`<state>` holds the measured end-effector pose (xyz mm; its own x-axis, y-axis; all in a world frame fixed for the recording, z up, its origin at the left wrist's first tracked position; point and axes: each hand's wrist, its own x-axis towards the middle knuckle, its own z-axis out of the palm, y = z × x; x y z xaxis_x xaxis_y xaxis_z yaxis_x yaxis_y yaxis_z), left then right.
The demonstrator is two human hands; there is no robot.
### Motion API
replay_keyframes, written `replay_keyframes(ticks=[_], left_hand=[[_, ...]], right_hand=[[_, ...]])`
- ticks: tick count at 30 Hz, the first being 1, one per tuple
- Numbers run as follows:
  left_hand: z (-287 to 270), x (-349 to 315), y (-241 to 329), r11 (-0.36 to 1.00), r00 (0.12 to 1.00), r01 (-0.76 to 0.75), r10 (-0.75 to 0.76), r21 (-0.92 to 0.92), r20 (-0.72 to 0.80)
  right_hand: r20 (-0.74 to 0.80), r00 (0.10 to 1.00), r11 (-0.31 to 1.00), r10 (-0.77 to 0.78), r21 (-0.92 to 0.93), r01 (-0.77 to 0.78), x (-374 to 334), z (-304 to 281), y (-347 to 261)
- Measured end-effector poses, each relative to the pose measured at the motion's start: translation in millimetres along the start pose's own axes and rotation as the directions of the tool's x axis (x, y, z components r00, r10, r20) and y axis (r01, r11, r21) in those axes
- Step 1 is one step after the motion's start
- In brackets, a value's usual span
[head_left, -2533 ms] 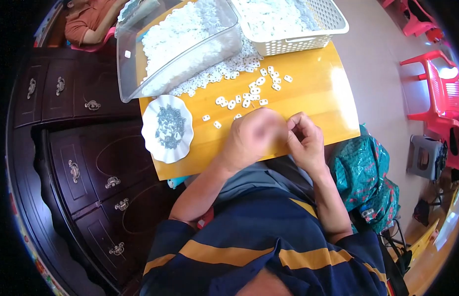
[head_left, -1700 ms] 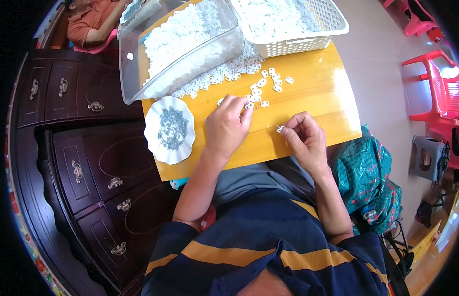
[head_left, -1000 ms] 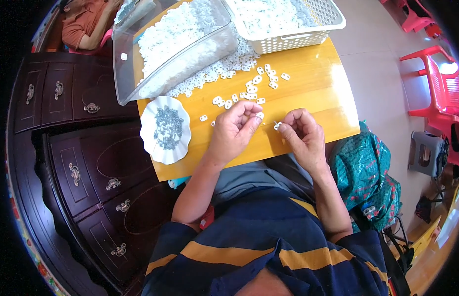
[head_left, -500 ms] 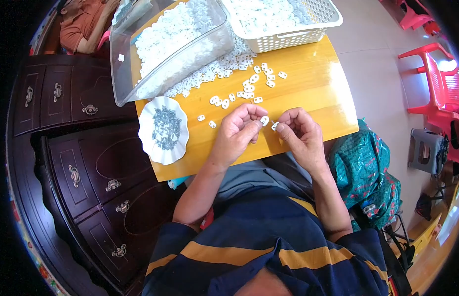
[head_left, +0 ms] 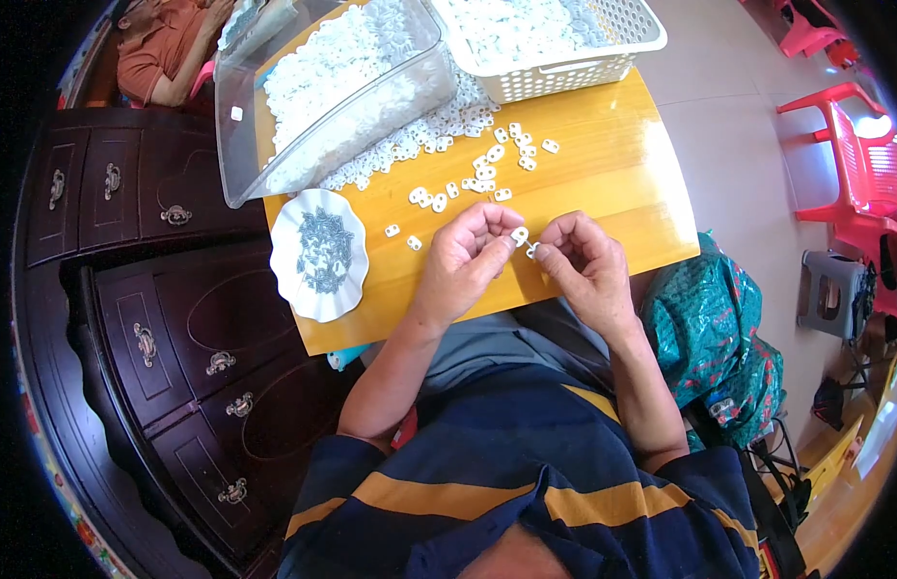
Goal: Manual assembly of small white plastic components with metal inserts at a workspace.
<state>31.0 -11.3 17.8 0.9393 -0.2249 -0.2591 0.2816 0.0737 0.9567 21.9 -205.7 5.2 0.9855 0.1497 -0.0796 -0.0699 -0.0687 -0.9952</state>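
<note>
Pinching white piece (head_left: 519,234) in left hand (head_left: 465,259); right hand (head_left: 584,265) fingers grip small metal part (head_left: 532,251). Best aligned squarely, steadied above tabletop (head_left: 603,183).

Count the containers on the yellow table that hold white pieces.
2: a clear plastic bin at the table's far left, and a white perforated basket at the far right. The frame's top edge cuts off both.

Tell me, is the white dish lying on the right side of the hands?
No, the white dish lies to the left of the left hand, at the table's left edge.
</note>
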Motion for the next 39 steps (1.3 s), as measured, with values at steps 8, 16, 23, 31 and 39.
replay_keyframes(ticks=[8, 16, 23, 31, 39], left_hand=[[1.4, -1.5, 0.7, 1.000, 1.000, -0.029, 0.029, -0.002, 0.010], [-0.5, -2.8, 0.1, 0.997, 0.999, -0.049, 0.049, 0.056, 0.006], [-1.1, -3.1, -0.4, 0.995, 0.998, -0.069, 0.068, 0.066, 0.014], [-1.9, -2.5, -1.5, 0.995, 0.998, -0.059, 0.057, 0.076, 0.024], [-1.3, -0.6, 1.3, 0.997, 0.999, -0.037, 0.034, 0.071, 0.039]], right_hand=[[0.006, 1.000, 1.000, -0.002, -0.005, 0.002, -0.3, -0.1, 1.9], [0.010, 1.000, 1.000, 0.007, -0.011, -0.007, -0.4, 0.3, 0.5], [0.009, 1.000, 1.000, 0.011, -0.030, -0.010, -0.5, 0.2, -1.2], [0.011, 1.000, 0.999, 0.028, -0.024, -0.028, -0.9, 0.2, -2.6], [0.012, 0.999, 0.999, 0.030, 0.023, -0.030, -1.0, -0.4, 1.9]])
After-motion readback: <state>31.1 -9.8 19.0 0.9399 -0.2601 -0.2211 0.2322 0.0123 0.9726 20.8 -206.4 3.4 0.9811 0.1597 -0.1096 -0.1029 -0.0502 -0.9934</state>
